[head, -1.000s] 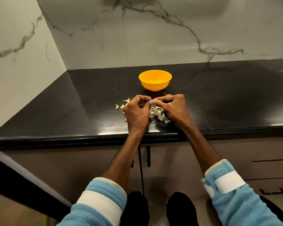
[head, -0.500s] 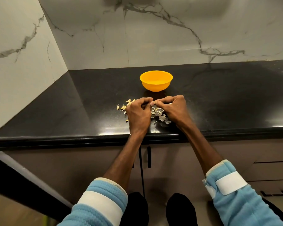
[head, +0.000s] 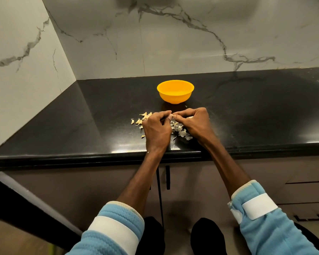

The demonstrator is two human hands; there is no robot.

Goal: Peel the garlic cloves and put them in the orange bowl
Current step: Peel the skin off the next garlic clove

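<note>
Pinching at mid-frame: a garlic clove [head: 170,116] is gripped between the curled fingertips of the left hand [head: 156,129] and the right hand [head: 193,122], low over the black countertop [head: 81,126]. Risk judged: the clove could be squeezed out if the skin gives suddenly. The orange bowl [head: 175,98] is set just above, unobstructed. Loose skins [head: 180,132] are scattered beneath.

Two white marble walls [head: 173,43] veined in grey are joined at a corner; a glossy black tabletop [head: 77,126] is set against them, and grey-brown cabinets [head: 99,184] with dark handles [head: 167,177] are fitted beneath
</note>
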